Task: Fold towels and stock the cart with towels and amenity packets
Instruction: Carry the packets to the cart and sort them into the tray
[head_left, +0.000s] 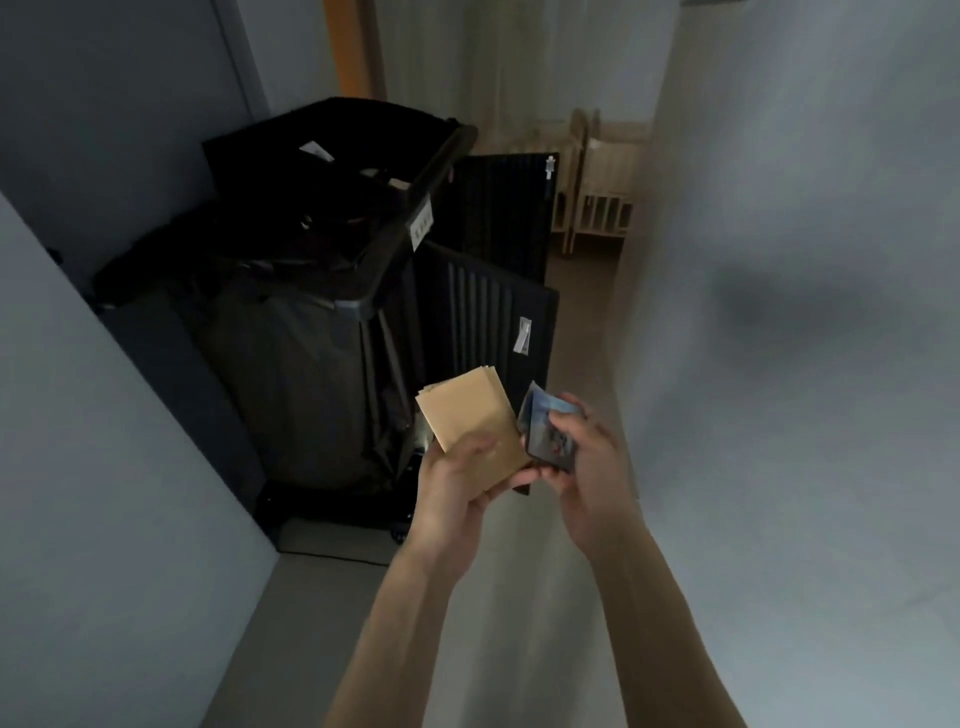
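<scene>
The left hand (457, 483) pinches a stack of tan amenity packets (470, 418), thumb on top and fingers curled beneath. The right hand (582, 467) grips blue packets (548, 431) just beside them, fingers wrapped round. Beyond both sets of fingertips stands the dark cart (363, 270).

cart (332, 270) interior: too dark; blue packets (550, 436) print: blurred
</scene>
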